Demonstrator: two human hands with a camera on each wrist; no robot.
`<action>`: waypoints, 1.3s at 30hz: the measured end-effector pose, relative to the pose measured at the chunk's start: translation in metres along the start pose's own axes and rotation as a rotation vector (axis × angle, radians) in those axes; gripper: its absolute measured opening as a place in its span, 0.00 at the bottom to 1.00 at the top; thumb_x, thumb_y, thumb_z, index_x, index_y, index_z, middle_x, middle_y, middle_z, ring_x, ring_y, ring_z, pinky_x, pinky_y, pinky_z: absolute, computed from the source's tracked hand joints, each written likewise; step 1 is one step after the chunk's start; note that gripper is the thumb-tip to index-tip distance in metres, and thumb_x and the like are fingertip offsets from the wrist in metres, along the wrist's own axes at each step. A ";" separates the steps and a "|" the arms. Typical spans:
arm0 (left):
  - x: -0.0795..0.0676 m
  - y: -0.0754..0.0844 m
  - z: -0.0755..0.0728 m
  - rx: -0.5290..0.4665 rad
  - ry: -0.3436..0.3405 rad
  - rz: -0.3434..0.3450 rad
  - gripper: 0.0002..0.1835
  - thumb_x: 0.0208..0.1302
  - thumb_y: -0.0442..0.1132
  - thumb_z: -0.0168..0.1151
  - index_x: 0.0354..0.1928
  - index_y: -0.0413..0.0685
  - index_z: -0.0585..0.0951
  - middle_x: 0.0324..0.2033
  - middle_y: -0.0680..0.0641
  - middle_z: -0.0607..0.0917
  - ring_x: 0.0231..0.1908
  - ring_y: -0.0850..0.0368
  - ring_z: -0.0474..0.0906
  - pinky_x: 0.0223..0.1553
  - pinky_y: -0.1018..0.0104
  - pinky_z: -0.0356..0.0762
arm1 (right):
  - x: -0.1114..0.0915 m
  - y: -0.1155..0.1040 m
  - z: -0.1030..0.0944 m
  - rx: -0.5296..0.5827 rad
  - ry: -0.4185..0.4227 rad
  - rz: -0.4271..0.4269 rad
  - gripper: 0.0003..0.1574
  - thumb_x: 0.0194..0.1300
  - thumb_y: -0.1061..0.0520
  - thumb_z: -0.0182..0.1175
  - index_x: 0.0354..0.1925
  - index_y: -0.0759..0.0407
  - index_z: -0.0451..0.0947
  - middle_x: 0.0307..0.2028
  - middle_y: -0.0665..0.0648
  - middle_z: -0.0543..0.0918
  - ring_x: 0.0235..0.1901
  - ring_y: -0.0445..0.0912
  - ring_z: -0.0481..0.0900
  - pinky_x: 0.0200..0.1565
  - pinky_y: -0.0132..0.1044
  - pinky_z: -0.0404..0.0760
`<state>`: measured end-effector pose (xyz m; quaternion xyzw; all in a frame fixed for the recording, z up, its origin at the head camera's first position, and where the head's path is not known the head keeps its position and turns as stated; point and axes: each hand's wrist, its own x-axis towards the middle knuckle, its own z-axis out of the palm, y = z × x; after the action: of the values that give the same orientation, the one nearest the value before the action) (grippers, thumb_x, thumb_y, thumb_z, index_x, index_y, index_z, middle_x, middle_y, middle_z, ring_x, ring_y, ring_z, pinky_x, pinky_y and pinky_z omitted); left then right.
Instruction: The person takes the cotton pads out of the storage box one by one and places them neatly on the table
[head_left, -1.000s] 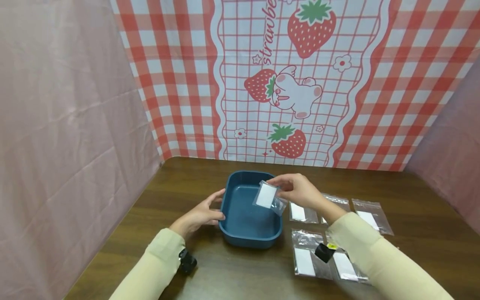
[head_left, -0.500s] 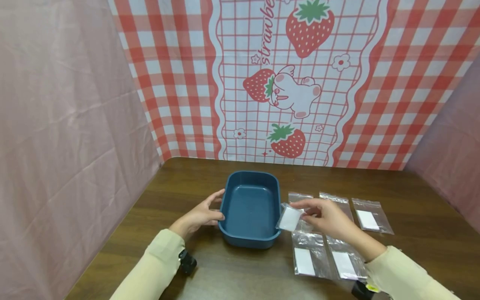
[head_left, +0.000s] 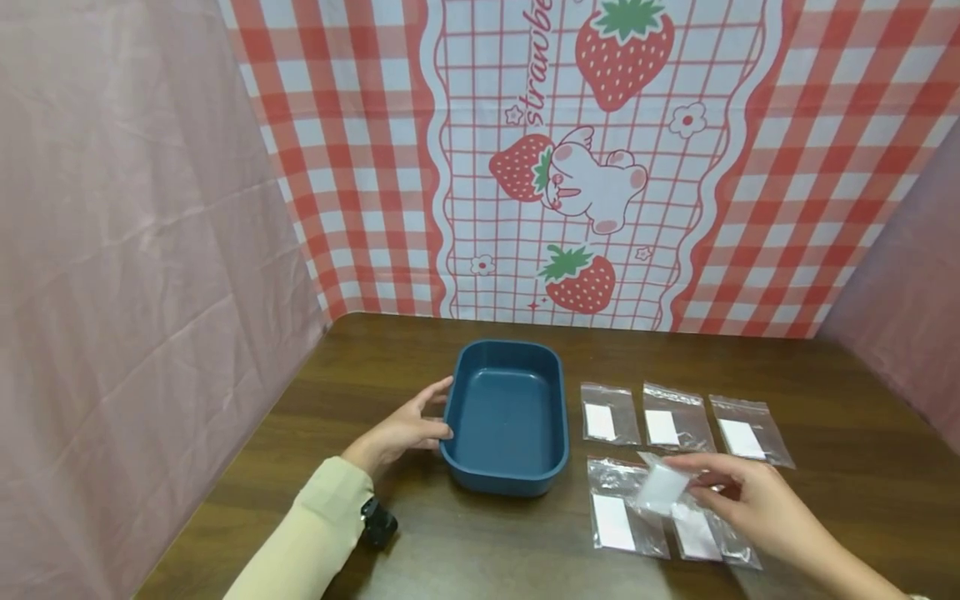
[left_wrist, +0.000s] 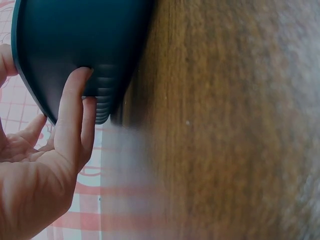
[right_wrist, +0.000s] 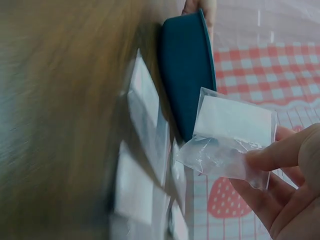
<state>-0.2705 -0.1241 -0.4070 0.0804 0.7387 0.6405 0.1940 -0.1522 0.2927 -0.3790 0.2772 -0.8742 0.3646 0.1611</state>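
Observation:
My right hand pinches a small clear zip bag with a white rectangular piece inside. It holds the bag above two other bags in the near row, to the right of a blue rectangular bin. In the right wrist view, the thumb lies across the bag's loose plastic, and other fingers are behind it. My left hand is at the bin's left side. In the left wrist view, its fairly straight fingers touch the bin's outer wall. Nothing lies on the visible bin floor.
Several clear zip bags with white pieces lie right of the bin in two rows, including a far-row bag and a near-row bag. The brown wooden table ends at a checked strawberry cloth. A pink cloth hangs at left.
My right hand has carried the bag from over the bin toward the right and nearer to me, over the near row. The left hand and the bin have stayed in place.

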 end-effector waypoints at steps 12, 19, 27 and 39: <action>0.000 -0.001 0.001 0.001 0.003 -0.001 0.44 0.53 0.27 0.61 0.71 0.59 0.56 0.65 0.38 0.59 0.46 0.45 0.74 0.45 0.52 0.77 | -0.046 0.025 -0.026 -0.030 -0.011 -0.035 0.37 0.38 0.80 0.66 0.48 0.57 0.80 0.43 0.41 0.81 0.32 0.35 0.80 0.27 0.23 0.74; 0.000 -0.001 0.002 0.001 0.000 0.000 0.44 0.54 0.27 0.61 0.71 0.58 0.56 0.65 0.38 0.58 0.46 0.45 0.74 0.45 0.53 0.77 | -0.064 0.051 -0.053 -0.040 -0.094 -0.160 0.44 0.31 0.83 0.65 0.51 0.62 0.77 0.48 0.41 0.80 0.35 0.34 0.80 0.31 0.20 0.74; 0.001 0.000 0.004 -0.016 0.014 0.003 0.44 0.53 0.26 0.61 0.71 0.58 0.56 0.65 0.38 0.59 0.44 0.47 0.75 0.44 0.53 0.77 | -0.072 0.078 -0.076 -0.110 -0.125 -0.236 0.40 0.34 0.76 0.69 0.51 0.62 0.77 0.50 0.39 0.78 0.35 0.33 0.79 0.32 0.18 0.73; 0.002 0.002 0.008 -0.011 -0.001 0.012 0.43 0.54 0.27 0.60 0.71 0.57 0.56 0.65 0.39 0.59 0.47 0.45 0.74 0.46 0.51 0.76 | -0.067 0.100 -0.075 -0.277 -0.144 -0.160 0.43 0.29 0.82 0.66 0.48 0.57 0.79 0.49 0.35 0.76 0.48 0.24 0.68 0.39 0.11 0.66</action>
<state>-0.2691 -0.1162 -0.4064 0.0843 0.7345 0.6457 0.1910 -0.1534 0.4300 -0.4154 0.3465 -0.9006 0.2057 0.1631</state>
